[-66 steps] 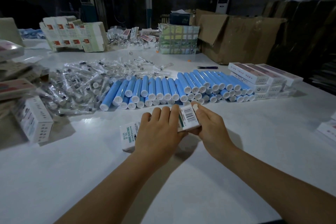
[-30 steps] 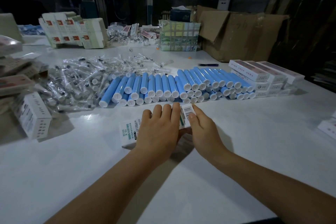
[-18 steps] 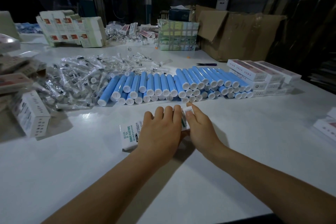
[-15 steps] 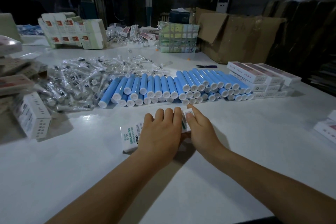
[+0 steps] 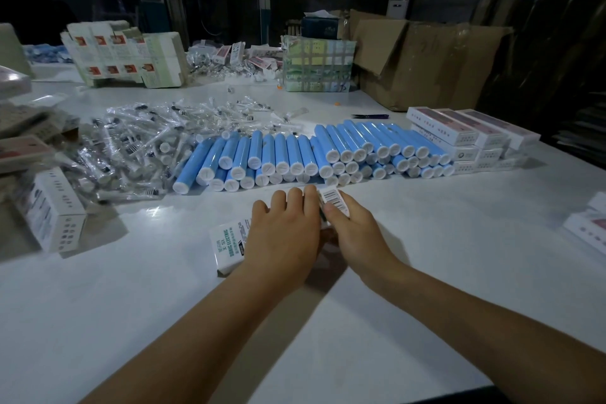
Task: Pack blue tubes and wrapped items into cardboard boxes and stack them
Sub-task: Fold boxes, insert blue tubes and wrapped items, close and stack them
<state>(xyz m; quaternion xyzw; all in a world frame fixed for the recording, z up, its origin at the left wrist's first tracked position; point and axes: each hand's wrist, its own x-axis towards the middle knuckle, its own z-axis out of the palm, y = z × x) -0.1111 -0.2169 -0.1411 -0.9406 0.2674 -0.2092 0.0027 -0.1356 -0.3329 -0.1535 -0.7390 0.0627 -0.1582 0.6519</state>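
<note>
**Q:** How far had the packing got when this was taken?

**A:** One small white cardboard box with green lettering (image 5: 229, 248) lay flat on the white bench (image 5: 459, 256), directly in front of the person. The left hand (image 5: 282, 236) lay across the top of it, fingers fairly straight and pressing down. The right hand (image 5: 355, 233) was at the box's barcoded end flap (image 5: 334, 202), thumb and fingertips touching it; it looked like the flap was being closed, though I could not tell whether anything was inside.

**Q:** And what was already finished?

**A:** A stack of long white-and-pink printed boxes (image 5: 472, 134) stood at the right end of the bench, just beside the tubes. They appeared to be completed packs.

**Q:** What remained?

**A:** Most of it, by the look of things. A double-layered row of blue plastic tubes with white caps (image 5: 311, 157) stretched across the bench beyond the hands, and a loose heap of clear-wrapped items (image 5: 141, 147) sat to its left. Neither pile looked much depleted.
</note>
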